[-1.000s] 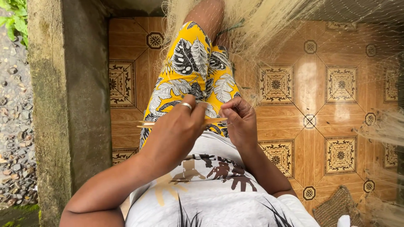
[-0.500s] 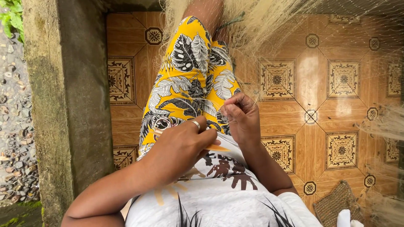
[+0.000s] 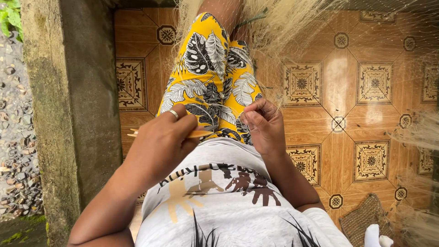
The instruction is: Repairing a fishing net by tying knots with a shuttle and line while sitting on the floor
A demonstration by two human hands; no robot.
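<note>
The left hand (image 3: pixel 160 142), a ring on one finger, is closed around a slim, flat, pale yellow netting needle (image 3: pixel 196 134) that lies crosswise over the lap, its tip pointing toward the right hand (image 3: pixel 263 126) and its tail poking out past the knuckles. The right hand's fingertips (image 3: pixel 249 116) are pinched shut on a strand of the fine, straw-coloured fishing net (image 3: pixel 283 23), which hangs down from above and drapes over the knees in the yellow shorts with black and white leaf print (image 3: pixel 210 68). The net looks very light, limp and almost transparent, so it likely snags and tangles easily and is best held by one mesh or knot between thumb and forefinger, as here. The needle looks thin, smooth and stiff, probably plastic or bamboo, and light enough to steer from its middle. Below the hands is a white shirt with brown hand-shaped prints (image 3: pixel 228 196). The floor is glossy orange-brown tile with dark ornamental squares (image 3: pixel 375 82); a rough, mossy concrete post (image 3: pixel 73 100) stands to the left, with grey gravel (image 3: pixel 18 137) beyond it, and a woven brown mat (image 3: pixel 361 219) lies at lower right.
</note>
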